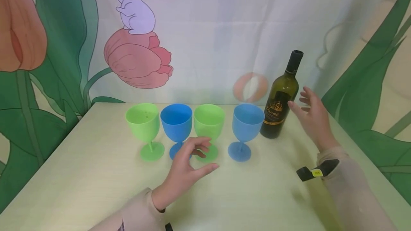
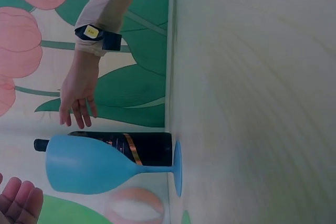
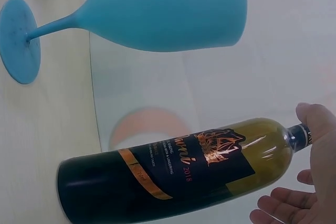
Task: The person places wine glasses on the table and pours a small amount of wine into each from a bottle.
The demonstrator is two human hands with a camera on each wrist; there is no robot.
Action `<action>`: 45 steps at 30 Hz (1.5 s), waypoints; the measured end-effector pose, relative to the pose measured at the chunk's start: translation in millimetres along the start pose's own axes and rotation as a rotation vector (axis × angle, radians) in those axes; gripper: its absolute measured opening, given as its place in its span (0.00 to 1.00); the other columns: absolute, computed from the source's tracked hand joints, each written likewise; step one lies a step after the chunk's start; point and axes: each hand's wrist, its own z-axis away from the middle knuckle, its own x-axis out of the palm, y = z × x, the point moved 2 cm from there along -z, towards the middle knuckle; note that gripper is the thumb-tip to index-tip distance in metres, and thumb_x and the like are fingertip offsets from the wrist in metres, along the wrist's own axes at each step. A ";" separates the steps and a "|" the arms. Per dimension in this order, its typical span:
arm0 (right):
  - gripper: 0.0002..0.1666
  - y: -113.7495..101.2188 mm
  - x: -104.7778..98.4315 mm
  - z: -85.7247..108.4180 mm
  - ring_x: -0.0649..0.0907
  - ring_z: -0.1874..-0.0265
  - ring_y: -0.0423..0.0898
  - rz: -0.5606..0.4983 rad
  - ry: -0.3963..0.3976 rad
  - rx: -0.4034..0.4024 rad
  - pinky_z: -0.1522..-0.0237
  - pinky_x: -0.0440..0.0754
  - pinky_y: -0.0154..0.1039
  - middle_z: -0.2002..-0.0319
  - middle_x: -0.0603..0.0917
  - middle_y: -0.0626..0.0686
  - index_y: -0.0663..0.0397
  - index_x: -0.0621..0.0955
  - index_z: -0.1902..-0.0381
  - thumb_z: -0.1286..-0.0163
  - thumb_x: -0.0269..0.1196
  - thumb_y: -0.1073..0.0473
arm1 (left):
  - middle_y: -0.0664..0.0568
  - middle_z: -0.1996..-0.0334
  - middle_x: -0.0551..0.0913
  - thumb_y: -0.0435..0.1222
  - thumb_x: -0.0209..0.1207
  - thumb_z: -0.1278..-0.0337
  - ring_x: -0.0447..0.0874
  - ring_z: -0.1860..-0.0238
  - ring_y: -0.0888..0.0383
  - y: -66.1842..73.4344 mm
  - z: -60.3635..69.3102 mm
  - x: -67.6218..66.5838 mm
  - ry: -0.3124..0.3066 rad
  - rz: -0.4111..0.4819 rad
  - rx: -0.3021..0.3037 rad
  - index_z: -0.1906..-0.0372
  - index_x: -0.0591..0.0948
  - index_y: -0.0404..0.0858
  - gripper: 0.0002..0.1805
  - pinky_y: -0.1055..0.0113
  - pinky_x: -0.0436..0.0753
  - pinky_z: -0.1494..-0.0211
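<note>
A dark green wine bottle (image 1: 278,106) with a black label stands upright at the table's right back. Just right of it is my right hand (image 1: 313,118), fingers spread and loosely bent; in the left wrist view a gap shows between hand and bottle. My left hand (image 1: 187,167) hovers before the middle goblets, thumb apart from the fingers, holding nothing. Four goblets form a row: a light green goblet (image 1: 143,120), a blue goblet (image 1: 176,121), another green goblet (image 1: 209,118), and a lighter blue goblet (image 1: 248,121) nearest the bottle. The left hand partly hides the two middle stems and bases.
The pale table (image 1: 80,174) ends at a back edge just behind the goblets. A printed curtain (image 1: 205,38) with tulips and a white animal hangs behind it. Dark straps (image 1: 321,170) with small devices circle the wrists.
</note>
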 end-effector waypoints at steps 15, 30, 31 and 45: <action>0.55 8.6 7.5 -22.4 0.60 0.28 0.64 -0.101 -0.039 0.116 0.31 0.62 0.62 0.26 0.53 0.65 0.52 0.42 0.23 0.33 0.55 0.35 | 0.47 0.45 0.77 0.34 0.70 0.52 0.78 0.49 0.51 -6.9 -6.9 42.0 -0.092 0.073 -0.227 0.38 0.69 0.37 0.34 0.65 0.83 0.47; 0.61 6.6 9.6 -34.1 0.60 0.29 0.66 -0.082 -0.055 0.130 0.32 0.62 0.64 0.25 0.52 0.66 0.51 0.38 0.23 0.37 0.61 0.35 | 0.45 0.38 0.69 0.39 0.70 0.51 0.70 0.38 0.51 -20.2 -13.7 71.7 -0.073 0.041 -0.346 0.31 0.62 0.36 0.42 0.53 0.78 0.39; 0.61 6.1 9.8 -34.6 0.60 0.29 0.66 -0.079 -0.055 0.133 0.32 0.62 0.64 0.25 0.52 0.66 0.51 0.38 0.23 0.37 0.61 0.35 | 0.44 0.37 0.69 0.39 0.70 0.51 0.69 0.37 0.50 -20.3 -14.2 73.8 -0.066 0.038 -0.344 0.31 0.61 0.36 0.43 0.52 0.77 0.38; 0.61 3.6 13.2 -42.5 0.59 0.28 0.64 -0.109 -0.058 0.130 0.31 0.62 0.63 0.25 0.52 0.65 0.50 0.39 0.23 0.37 0.61 0.35 | 0.41 0.30 0.61 0.41 0.70 0.50 0.63 0.30 0.46 -28.2 -22.2 98.5 0.001 0.031 -0.440 0.26 0.53 0.36 0.51 0.50 0.71 0.31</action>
